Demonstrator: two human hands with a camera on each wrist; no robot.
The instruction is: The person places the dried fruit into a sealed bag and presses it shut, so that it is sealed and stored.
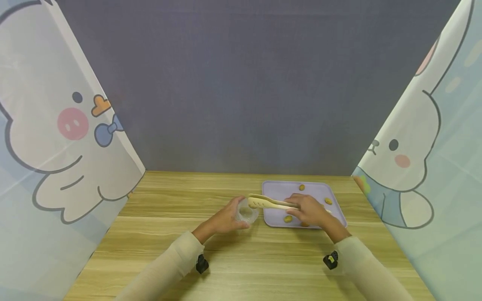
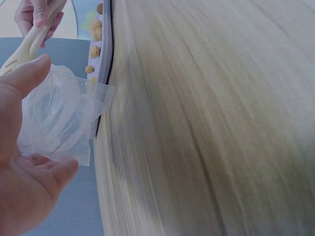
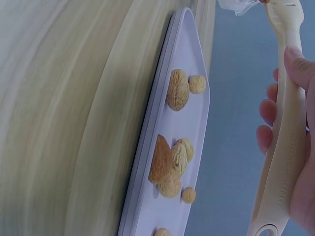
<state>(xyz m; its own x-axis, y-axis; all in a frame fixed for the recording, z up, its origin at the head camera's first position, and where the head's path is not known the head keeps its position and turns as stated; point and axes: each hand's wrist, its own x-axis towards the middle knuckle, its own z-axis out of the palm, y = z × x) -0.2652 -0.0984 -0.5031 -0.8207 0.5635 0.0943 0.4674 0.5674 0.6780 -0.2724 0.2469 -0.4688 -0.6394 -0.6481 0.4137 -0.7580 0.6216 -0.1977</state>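
My left hand [image 1: 226,218] grips a clear plastic bag [image 2: 61,110] by its sides, with the round mouth spread between thumb and fingers. In my right hand [image 1: 311,210] is a pair of cream tongs [image 1: 276,204], gripped along the handles and pointing left. The slotted tips overlap the bag's mouth in the head view. A bit of brown [image 3: 265,1] shows at the tips in the right wrist view, mostly cut off. Below my right hand lies a lilac tray [image 1: 276,189] with several wrinkled tan walnuts [image 3: 177,91] and a darker brown wedge-shaped piece [image 3: 161,160].
Everything stands on a wood-grain table [image 1: 180,192]. A dark grey cloth [image 1: 241,92] rises behind it, and cartoon-printed panels [image 1: 45,125] flank both sides. A small black device [image 1: 202,264] sits at each wrist.
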